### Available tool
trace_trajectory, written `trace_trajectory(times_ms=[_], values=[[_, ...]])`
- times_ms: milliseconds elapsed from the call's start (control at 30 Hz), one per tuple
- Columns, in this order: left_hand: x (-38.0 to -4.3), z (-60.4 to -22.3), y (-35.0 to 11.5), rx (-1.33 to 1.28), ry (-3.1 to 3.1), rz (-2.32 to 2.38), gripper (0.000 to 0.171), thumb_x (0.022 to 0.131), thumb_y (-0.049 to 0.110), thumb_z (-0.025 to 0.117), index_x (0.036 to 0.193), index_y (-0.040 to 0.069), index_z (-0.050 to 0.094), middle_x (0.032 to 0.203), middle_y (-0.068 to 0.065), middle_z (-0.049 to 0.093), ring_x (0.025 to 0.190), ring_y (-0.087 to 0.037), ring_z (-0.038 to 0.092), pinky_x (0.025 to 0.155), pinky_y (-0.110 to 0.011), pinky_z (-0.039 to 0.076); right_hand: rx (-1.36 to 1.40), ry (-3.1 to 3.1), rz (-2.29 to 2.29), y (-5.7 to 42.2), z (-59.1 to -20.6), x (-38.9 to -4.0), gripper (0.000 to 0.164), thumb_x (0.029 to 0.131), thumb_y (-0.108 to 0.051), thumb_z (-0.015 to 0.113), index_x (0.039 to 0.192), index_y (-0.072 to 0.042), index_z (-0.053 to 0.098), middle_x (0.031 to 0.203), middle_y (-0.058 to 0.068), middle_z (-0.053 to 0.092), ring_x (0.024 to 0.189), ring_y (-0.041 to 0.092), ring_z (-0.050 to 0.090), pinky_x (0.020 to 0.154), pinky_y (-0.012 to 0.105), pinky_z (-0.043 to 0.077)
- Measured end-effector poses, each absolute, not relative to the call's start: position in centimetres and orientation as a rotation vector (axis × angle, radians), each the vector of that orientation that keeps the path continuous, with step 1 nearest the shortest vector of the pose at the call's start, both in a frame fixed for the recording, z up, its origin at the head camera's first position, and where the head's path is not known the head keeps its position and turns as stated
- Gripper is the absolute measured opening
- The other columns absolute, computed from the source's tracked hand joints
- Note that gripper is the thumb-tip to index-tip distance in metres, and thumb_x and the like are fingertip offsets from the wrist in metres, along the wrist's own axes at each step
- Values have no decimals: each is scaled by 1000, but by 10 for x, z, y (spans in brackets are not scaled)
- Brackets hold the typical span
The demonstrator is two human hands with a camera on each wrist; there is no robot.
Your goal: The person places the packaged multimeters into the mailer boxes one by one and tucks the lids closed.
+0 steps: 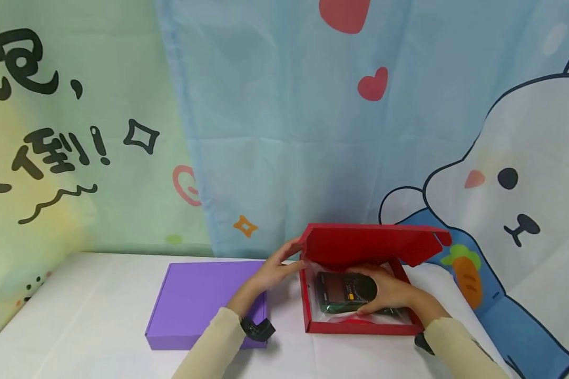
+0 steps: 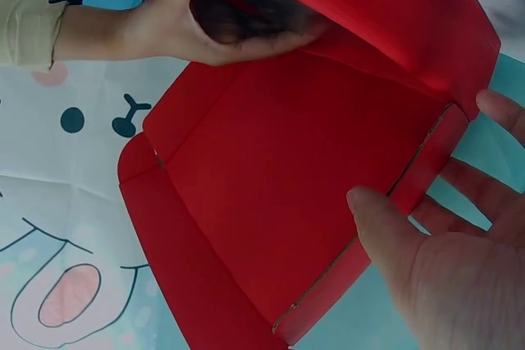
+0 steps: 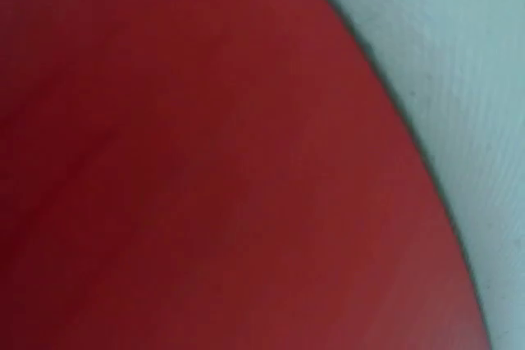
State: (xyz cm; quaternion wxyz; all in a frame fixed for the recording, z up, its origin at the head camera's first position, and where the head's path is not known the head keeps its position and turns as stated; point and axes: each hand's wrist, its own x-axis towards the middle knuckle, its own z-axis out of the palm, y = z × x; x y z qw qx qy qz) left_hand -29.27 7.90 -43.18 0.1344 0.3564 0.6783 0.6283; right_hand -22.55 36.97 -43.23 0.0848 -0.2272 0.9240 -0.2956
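You had the red box [image 1: 360, 329] open, meter [image 1: 334, 295] still inside, right grip [image 1: 386, 290] round it, left grip [image 1: 269, 273] spread beside the box.

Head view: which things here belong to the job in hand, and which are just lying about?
Seemingly part of the job:
red box, open
dark meter, gripped by the right hand

Apparently just lying about:
purple box, closed

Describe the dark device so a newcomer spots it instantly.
On the white table, right of the purple box, stands an open red box. There the right hand grips the dark device. Its round dial sets it apart from both boxes.
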Motion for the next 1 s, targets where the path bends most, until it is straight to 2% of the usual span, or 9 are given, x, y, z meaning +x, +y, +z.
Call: trace_trajectory(times_ms=[300,467,533,600,700,767,833,900,1000], values=[[-282,-419,77,1070,1945,1827,54,88,-8,53,138,-8,31,142,-29,36,135,-40,30,108,-56,29,-621,2835,-861,367,-430,-212,86,66,-37,81,136,-8,41,133,19,41,121,38,34,92,63,41],[-288,-432,82,1040,1933,1841,56,91,-3,52,142,-2,29,147,-22,32,138,-35,28,107,-55,32,-524,2851,-1192,374,-424,-198,68,77,-26,75,134,-6,44,134,21,42,120,36,36,90,61,44],[-292,-437,85,1049,1954,1832,56,93,0,51,144,2,27,149,-18,30,139,-32,27,106,-54,33,-509,2910,-1317,380,-419,-193,55,80,-18,72,129,-6,51,130,19,47,118,26,42,89,53,49],[-294,-439,87,1065,1987,1816,59,93,3,51,145,5,23,150,-16,29,139,-31,26,105,-51,37,-492,2973,-1443,385,-414,-189,39,82,-9,69,118,-2,58,121,14,53,110,12,48,86,37,54],[-293,-439,91,1071,2024,1771,66,93,7,52,147,9,14,151,-15,25,141,-30,22,105,-50,37,-403,3070,-1654,392,-411,-181,20,81,4,66,101,5,60,105,-1,55,95,-3,49,76,13,51],[-289,-438,94,1051,2037,1746,74,91,8,54,148,10,7,151,-17,23,141,-32,20,104,-52,36,-244,3121,-1782,395,-413,-176,14,81,9,64,93,9,56,95,-9,51,87,-6,49,71,6,47],[-284,-437,96,1014,2062,1719,81,89,10,57,148,9,1,151,-19,20,140,-35,20,104,-54,35,20,3156,-1873,396,-416,-171,15,81,10,62,90,9,51,89,-13,47,81,-6,48,68,3,46],[-278,-436,98,964,2090,1717,85,86,10,59,148,5,0,150,-22,21,139,-38,22,104,-56,35,337,3154,-1875,397,-420,-168,19,82,6,62,92,7,46,88,-8,45,78,-5,47,65,2,44],[-268,-437,100,883,2113,1731,86,85,12,61,147,-1,3,148,-25,25,138,-40,25,105,-54,35,679,3036,-1824,398,-423,-165,32,85,-1,62,108,4,41,104,6,47,91,3,48,65,0,41]])
